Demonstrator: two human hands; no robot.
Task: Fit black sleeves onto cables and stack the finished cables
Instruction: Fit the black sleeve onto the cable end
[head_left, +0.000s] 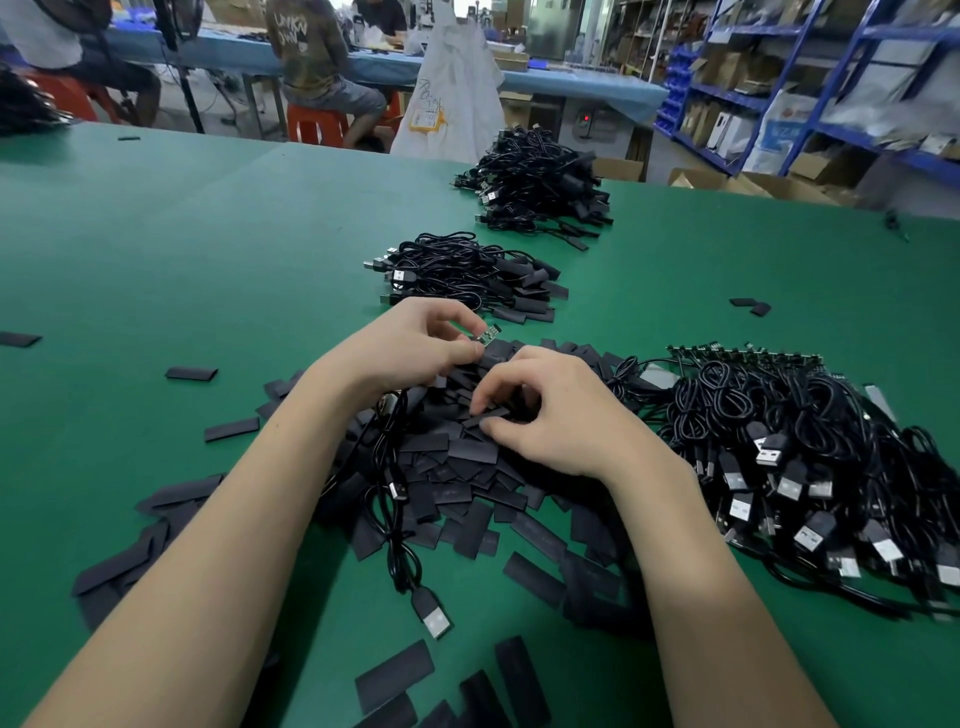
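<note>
The cable's bare board end (488, 336), pinched by the left hand (415, 348), points right toward the flat sleeve (488, 415) the right hand (550, 415) pinches.

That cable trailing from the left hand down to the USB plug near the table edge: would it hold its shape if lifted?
Probably not: the cable curves loosely, suggesting floppiness. Its USB plug would likely dangle. It looks light, since the left hand pinches one end.

Flat black sleeves (470, 467) lie heaped on the green mat; one cable (400, 525) trails across them (USB plug nearest), beside stacked finished cables (467, 275).
</note>
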